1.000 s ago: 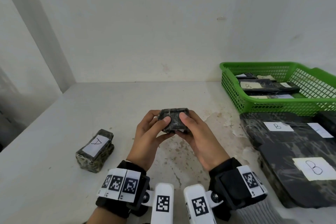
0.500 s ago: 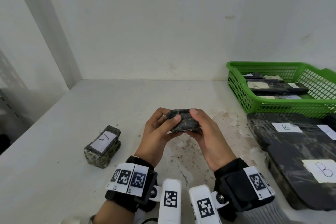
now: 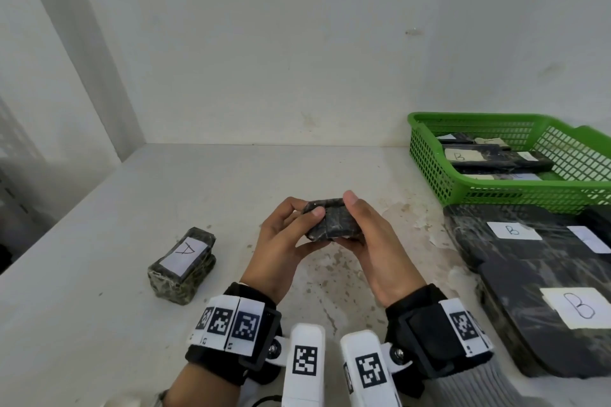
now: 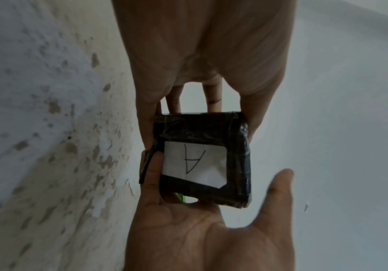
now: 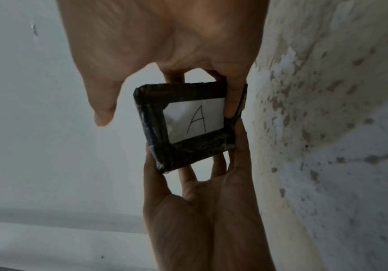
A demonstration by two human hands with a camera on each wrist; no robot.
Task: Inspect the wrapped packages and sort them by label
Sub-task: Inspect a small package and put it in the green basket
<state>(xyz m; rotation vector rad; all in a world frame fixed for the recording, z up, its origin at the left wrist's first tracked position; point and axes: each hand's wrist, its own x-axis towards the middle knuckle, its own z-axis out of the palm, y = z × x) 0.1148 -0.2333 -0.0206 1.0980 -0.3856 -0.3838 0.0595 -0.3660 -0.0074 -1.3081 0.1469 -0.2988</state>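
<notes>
Holding: both hands clasped one small package (image 3: 332, 220) above the table (image 3: 99, 307).
Left hand (image 3: 281, 248): thumb on top.
Right hand (image 3: 377, 241): fingers curled round it.
Label (image 5: 196, 120): "A", facing down.
Farther: basket (image 3: 429, 155) at right.

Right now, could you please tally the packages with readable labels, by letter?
A: 2, the held package and the table package.
B: 3, the far pile package, the near pile package and the basket package in the basket.
Total: 5; other labels are unreadable.
</notes>
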